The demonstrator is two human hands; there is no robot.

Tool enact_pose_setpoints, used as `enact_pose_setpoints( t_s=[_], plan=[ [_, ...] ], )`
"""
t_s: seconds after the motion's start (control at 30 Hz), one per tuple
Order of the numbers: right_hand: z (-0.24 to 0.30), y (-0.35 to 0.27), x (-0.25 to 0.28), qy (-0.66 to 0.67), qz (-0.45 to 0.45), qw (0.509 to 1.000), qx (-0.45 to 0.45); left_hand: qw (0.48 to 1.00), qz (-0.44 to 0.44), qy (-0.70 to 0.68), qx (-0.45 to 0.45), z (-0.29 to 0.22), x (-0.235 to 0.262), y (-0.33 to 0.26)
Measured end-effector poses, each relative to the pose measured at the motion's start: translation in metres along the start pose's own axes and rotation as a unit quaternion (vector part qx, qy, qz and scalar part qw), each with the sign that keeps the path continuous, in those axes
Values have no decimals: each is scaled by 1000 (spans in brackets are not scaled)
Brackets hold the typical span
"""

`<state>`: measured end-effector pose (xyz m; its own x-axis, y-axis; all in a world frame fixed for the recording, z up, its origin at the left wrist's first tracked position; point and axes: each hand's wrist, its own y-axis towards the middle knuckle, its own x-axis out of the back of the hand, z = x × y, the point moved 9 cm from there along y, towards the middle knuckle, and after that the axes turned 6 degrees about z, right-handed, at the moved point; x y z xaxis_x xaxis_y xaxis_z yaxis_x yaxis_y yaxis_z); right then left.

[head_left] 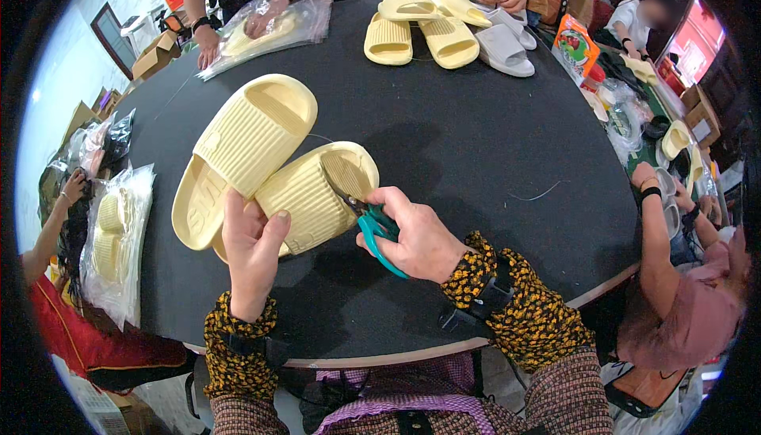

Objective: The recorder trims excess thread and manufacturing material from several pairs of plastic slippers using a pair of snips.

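My left hand (254, 249) is closed around a pair of pale yellow ribbed slide slippers, fingers tucked between them and thumb on the lower one. The upper slipper (258, 134) slants up toward the far side, its sole tilted. The lower slipper (301, 209) lies partly beneath it, opening turned right. In my right hand (420, 237) is a pair of teal-handled scissors (384, 257). Their dark blades reach to the edge of the lower slipper's strap, by its opening; the exact tip contact is hard to make out.
A round black table (476, 150) spreads beneath my hands. More yellow slippers (448, 39) and a grey pair (507, 51) stand at the far side. Bagged slippers (115, 229) lie at left. Co-workers' hands (265, 19) handle a bag across the table; another person (666, 276) sits at right.
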<state>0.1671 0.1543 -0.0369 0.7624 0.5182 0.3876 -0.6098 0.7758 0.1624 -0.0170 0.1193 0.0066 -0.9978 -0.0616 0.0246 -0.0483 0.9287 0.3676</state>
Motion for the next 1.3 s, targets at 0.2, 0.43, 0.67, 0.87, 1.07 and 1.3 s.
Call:
enact_pose_setpoints(
  t_s=[0.2,0.43,0.67,0.87,1.07,1.3],
  plan=[
    [3,-1,2,-8,3,999,-37,1000,-1,4,21,2,-5,-2],
    [1,-1,2,-49,-6,998,-26,999,20,-1,28,4,-5,-2],
    [20,-6,17,-46,-66,997,1,998,56,11,38,6,-14,-4],
    [18,-7,17,-24,-51,998,-37,996,72,14,47,8,-16,-5],
    [20,-6,18,-34,-58,997,-29,997,68,1,40,6,-18,-6],
    [22,-6,17,-38,-49,998,-11,996,83,14,34,7,-21,-7]
  ],
)
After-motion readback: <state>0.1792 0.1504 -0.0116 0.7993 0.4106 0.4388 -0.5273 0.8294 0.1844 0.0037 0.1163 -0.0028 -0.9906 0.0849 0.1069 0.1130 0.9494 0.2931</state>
